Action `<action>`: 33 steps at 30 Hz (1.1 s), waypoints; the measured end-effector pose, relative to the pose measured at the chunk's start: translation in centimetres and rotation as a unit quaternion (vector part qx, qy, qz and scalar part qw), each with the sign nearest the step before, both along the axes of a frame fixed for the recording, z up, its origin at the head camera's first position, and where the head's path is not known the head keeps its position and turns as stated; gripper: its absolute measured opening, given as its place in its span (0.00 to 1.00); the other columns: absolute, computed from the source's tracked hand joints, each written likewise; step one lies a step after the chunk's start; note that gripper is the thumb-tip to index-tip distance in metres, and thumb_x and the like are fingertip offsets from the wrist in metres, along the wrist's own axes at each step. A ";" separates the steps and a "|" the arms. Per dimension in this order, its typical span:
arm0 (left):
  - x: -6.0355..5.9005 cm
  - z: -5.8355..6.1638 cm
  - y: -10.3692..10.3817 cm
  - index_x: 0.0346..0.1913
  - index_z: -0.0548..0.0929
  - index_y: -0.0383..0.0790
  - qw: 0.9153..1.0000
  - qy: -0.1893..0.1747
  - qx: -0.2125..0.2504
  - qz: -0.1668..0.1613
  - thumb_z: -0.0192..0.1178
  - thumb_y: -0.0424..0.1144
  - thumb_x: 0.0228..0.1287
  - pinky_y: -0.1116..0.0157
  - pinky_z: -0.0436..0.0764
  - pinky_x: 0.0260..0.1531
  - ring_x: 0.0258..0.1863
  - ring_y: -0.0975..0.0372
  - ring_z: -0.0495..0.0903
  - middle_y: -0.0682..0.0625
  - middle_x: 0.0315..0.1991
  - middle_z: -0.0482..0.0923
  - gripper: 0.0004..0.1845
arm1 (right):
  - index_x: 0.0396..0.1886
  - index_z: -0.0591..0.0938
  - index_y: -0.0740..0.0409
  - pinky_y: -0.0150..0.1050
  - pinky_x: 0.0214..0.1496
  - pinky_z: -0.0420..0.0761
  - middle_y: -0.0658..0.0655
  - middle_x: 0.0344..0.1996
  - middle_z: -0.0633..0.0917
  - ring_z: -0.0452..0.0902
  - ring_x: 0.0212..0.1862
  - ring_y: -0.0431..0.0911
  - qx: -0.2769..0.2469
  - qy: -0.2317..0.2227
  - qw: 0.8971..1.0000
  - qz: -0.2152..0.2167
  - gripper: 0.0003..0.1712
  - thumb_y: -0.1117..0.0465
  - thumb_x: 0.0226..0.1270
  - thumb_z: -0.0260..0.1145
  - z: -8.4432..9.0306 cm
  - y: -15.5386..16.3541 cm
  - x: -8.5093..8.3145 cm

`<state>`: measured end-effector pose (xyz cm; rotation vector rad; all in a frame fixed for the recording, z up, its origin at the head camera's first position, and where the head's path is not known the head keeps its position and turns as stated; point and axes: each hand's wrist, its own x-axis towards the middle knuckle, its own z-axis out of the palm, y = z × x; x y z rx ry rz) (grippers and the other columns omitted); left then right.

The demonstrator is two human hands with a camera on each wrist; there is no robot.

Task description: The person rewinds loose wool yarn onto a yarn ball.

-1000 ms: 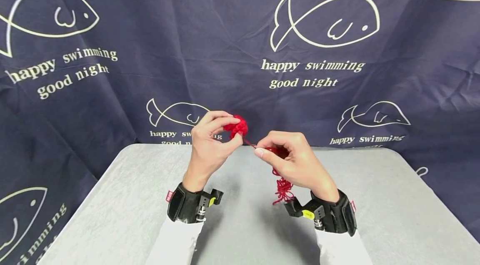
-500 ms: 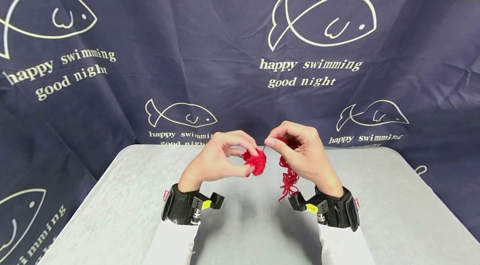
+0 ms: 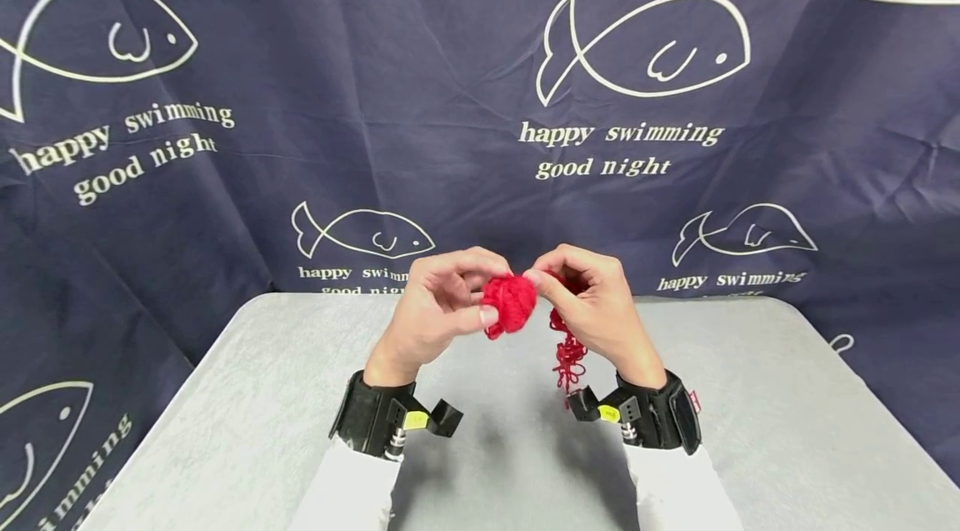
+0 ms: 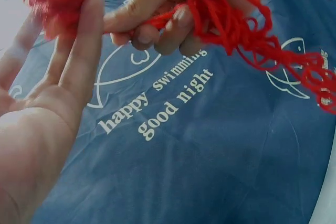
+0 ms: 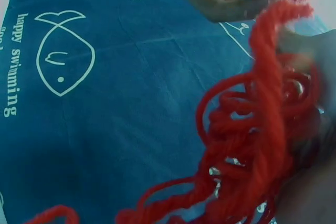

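A small ball of red yarn [image 3: 510, 303] is held up over the table between the thumb and fingers of my left hand [image 3: 438, 306]. My right hand [image 3: 596, 298] pinches a strand right at the ball's right side, with more yarn gathered under its fingers. From that hand a loose, looped tangle of red yarn [image 3: 570, 356] hangs toward the table. In the left wrist view the tangle [image 4: 226, 24] trails off to the right, and the ball [image 4: 63, 1] is blurred at the top. The right wrist view shows a thick strand [image 5: 268, 87] close to the camera in front of the loops.
A grey table [image 3: 247, 431] lies under both hands. Behind it hangs a dark blue cloth [image 3: 465, 122] with white fish and lettering. Black camera straps sit on the left wrist [image 3: 367, 418] and the right wrist [image 3: 663, 414].
The ball has come down and to the right over the second, its face turning in my left hand. My right hand first rose and shifted right, then came back left against the ball.
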<state>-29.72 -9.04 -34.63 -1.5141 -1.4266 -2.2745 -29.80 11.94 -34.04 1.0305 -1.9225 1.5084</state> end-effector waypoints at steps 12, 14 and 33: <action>0.4 0.6 0.7 0.49 0.88 0.45 0.998 -0.018 0.057 0.025 0.53 0.24 0.56 0.68 0.82 0.37 0.49 0.54 0.75 0.46 0.49 0.79 0.22 | 0.34 0.88 0.56 0.35 0.13 0.70 0.51 0.22 0.79 0.69 0.14 0.42 0.016 -0.015 1.000 0.016 0.06 0.71 0.65 0.71 -0.2 -0.6 0.0; 0.5 0.6 0.7 0.49 0.88 0.45 0.997 -0.025 0.063 0.030 0.55 0.25 0.59 0.68 0.82 0.35 0.48 0.55 0.77 0.47 0.49 0.80 0.20 | 0.34 0.88 0.57 0.35 0.12 0.70 0.51 0.21 0.78 0.69 0.14 0.42 0.013 -0.018 1.000 0.014 0.05 0.71 0.65 0.71 -0.3 -0.6 0.0; 1.0 1.1 1.0 0.48 0.87 0.39 0.960 -0.242 0.138 -0.021 0.48 0.20 0.67 0.69 0.83 0.47 0.46 0.59 0.83 0.45 0.46 0.84 0.19 | 0.30 0.88 0.51 0.35 0.12 0.67 0.48 0.17 0.75 0.68 0.13 0.42 0.022 -0.022 0.999 -0.040 0.05 0.65 0.65 0.73 -0.1 -0.2 -0.1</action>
